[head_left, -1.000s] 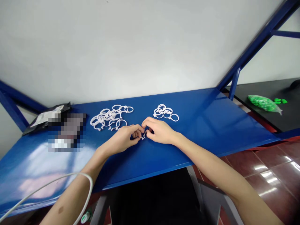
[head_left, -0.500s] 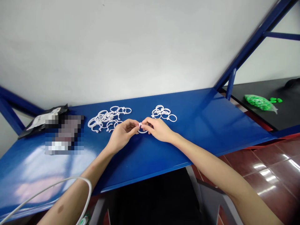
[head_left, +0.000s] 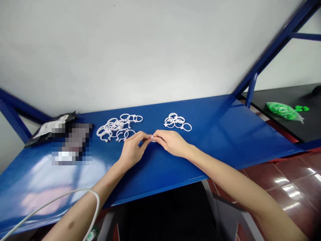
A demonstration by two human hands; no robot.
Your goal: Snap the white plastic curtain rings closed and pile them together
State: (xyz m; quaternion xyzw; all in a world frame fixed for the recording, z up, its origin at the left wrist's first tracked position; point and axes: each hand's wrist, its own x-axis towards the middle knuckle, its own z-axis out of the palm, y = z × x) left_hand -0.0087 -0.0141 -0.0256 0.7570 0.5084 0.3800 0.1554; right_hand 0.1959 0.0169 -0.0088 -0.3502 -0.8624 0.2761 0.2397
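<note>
My left hand (head_left: 132,149) and my right hand (head_left: 170,142) meet over the middle of the blue table (head_left: 225,134), both pinching one small white plastic ring (head_left: 152,137) between fingertips. Most of that ring is hidden by my fingers. Just behind my left hand lies a loose pile of several open white rings (head_left: 117,126). A smaller cluster of white rings (head_left: 177,122) lies behind my right hand.
A black packet (head_left: 50,125) and a blurred-out item (head_left: 71,144) rest at the table's left end. A white cable (head_left: 50,204) loops over my left forearm. Blue frame struts (head_left: 271,50) rise at the right, and a green bag (head_left: 283,109) lies on a black bench beyond.
Both hands stayed together on the ring, turning it from upright to pinched at its joint. The fingertips now press closer together, slightly lower toward the table.
</note>
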